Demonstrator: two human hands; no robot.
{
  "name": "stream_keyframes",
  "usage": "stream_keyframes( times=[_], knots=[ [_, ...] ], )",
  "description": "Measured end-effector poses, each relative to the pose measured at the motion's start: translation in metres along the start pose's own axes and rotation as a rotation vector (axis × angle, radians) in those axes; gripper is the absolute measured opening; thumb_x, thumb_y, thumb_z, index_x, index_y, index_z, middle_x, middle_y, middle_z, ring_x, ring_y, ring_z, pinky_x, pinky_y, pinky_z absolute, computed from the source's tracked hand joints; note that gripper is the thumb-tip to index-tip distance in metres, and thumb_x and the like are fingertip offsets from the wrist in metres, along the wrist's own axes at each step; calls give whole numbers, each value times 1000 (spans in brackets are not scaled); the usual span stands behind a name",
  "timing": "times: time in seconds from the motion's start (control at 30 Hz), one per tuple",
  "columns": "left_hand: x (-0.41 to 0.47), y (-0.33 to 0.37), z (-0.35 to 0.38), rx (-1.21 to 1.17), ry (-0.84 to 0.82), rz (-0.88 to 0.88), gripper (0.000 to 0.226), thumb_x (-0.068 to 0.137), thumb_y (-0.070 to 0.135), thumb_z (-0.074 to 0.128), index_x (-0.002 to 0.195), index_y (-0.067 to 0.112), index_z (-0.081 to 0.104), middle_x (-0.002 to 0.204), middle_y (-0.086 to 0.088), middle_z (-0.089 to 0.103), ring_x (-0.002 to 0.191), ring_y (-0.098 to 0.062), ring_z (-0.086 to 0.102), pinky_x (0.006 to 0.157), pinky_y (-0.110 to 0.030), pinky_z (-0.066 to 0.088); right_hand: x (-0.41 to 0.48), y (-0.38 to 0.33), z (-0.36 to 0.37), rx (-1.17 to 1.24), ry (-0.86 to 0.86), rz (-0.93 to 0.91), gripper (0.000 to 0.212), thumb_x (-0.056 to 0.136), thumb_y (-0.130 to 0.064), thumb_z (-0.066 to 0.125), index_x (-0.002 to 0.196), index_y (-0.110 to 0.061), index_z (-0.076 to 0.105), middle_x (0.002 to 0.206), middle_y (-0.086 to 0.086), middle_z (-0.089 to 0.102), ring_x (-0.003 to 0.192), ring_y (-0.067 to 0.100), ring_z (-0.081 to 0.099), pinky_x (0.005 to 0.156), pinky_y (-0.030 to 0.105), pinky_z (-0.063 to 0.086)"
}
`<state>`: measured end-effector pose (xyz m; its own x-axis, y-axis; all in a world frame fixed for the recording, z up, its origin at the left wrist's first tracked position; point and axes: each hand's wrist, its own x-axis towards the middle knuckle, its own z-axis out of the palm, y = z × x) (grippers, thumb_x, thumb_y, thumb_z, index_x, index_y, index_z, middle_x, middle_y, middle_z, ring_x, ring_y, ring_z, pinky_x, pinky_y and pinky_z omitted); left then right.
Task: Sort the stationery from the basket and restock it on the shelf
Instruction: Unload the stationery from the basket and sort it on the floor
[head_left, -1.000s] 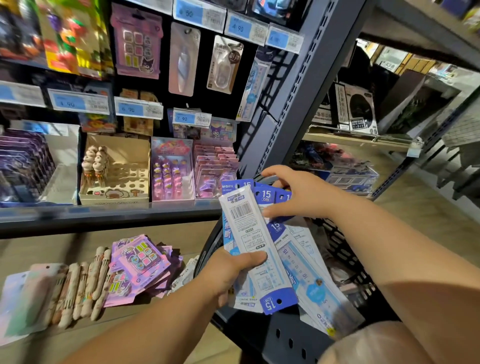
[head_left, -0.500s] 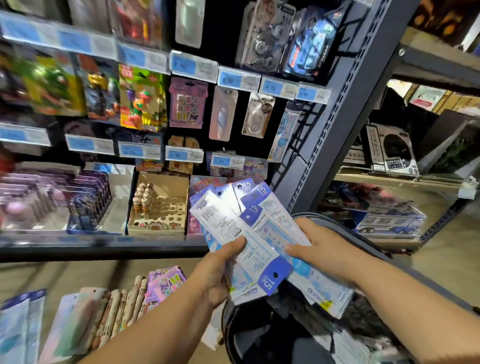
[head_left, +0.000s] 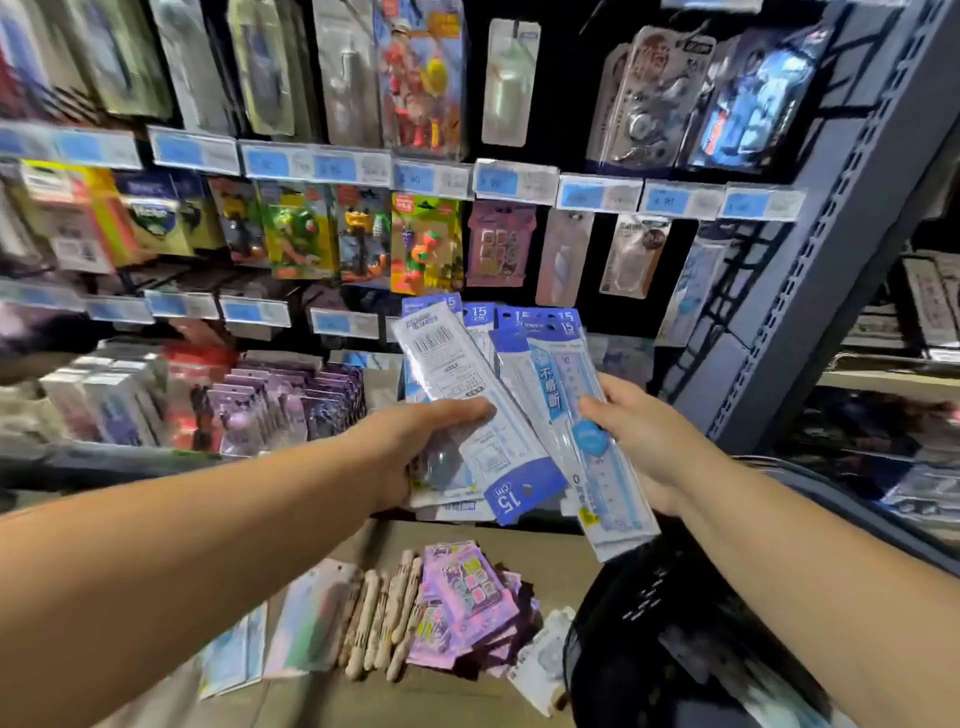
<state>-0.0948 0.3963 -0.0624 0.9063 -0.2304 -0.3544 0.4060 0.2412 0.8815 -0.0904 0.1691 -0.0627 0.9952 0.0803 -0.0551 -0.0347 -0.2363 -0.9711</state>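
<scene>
Both my hands hold a fanned bunch of blue-and-white 15 cm ruler packs (head_left: 483, 395) in front of the shelf. My left hand (head_left: 415, 447) grips the lower left of the bunch, thumb on top of a pack with a barcode. My right hand (head_left: 639, 436) holds the pack on the right by its edge. The black mesh basket (head_left: 675, 623) is below my right arm at the lower right. A single matching ruler pack (head_left: 691, 286) hangs on a peg at the right end of the shelf.
Hanging packs and blue price tags (head_left: 519, 182) fill the pegboard rows. Boxes of purple packs (head_left: 291, 405) stand on the middle shelf. On the lower wooden shelf lie purple sticker packs (head_left: 462, 597) and beige pens (head_left: 384, 618). A grey upright post (head_left: 831, 249) bounds the right.
My view and both hands have lifted from over the basket toward the hanging rows. The ruler bunch is higher and more upright, with my right hand now on the right-hand pack.
</scene>
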Motion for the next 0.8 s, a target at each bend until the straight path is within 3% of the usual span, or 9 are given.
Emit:
stream_keyframes(
  times=[0.07,0.23,0.3,0.37,0.4,0.5,0.57,0.67,0.8],
  knots=[
    [-4,-2,-34,-13,66,13,28,40,21,83,65,10,78,79,-2,72,63,-9,64,55,-18,51,17,0,34,65,-65,21,31,94,-25,56,125,-21,58,118,10,68,109,35,64,96,58,48],
    [-11,-21,-120,-94,195,55,9,55,19,76,62,14,79,76,0,75,71,-10,57,62,-14,45,52,16,126,108,-119,64,33,98,-10,50,130,-14,50,121,15,63,105,33,63,94,55,49],
    [-11,-34,-158,-114,259,37,8,57,22,76,61,16,79,78,4,76,75,-8,48,62,-14,41,60,27,159,130,-154,108,25,100,-10,49,124,-12,52,120,13,63,104,30,62,90,42,54],
    [-9,-53,-196,-148,303,-16,16,56,24,80,69,15,81,95,0,75,75,-10,42,66,-20,36,63,40,186,112,-204,149,17,100,-9,48,117,-14,51,106,3,63,99,22,60,69,14,53],
    [-8,-62,-211,-164,315,-52,26,54,24,84,77,13,81,108,-6,71,77,-12,41,70,-23,33,63,50,198,120,-247,172,18,99,-9,50,116,-13,51,103,4,64,97,20,62,57,9,47],
    [-1,-102,-248,-208,360,-125,55,51,18,90,102,2,75,124,-18,62,84,-18,47,78,-29,38,63,90,229,144,-384,308,18,87,-6,66,104,-8,62,86,3,70,69,12,69,55,18,49],
    [1,-126,-258,-252,352,-162,48,63,15,83,107,-1,71,113,-17,65,82,-21,62,77,-34,52,66,115,247,150,-436,369,26,72,-2,79,92,-12,64,73,-3,71,60,8,67,54,19,51],
    [-3,-152,-271,-282,383,-225,18,87,2,59,103,-1,67,88,-18,75,67,-25,73,58,-33,61,69,139,265,82,-433,484,47,58,-9,84,101,-3,66,80,4,74,65,14,69,58,23,53],
    [-14,-174,-313,-189,474,-244,18,73,18,79,80,3,71,65,-13,69,48,-22,64,47,-23,50,74,164,277,-7,-343,594,70,49,-19,89,112,-2,61,90,12,74,71,23,72,64,33,56]
  ],
)
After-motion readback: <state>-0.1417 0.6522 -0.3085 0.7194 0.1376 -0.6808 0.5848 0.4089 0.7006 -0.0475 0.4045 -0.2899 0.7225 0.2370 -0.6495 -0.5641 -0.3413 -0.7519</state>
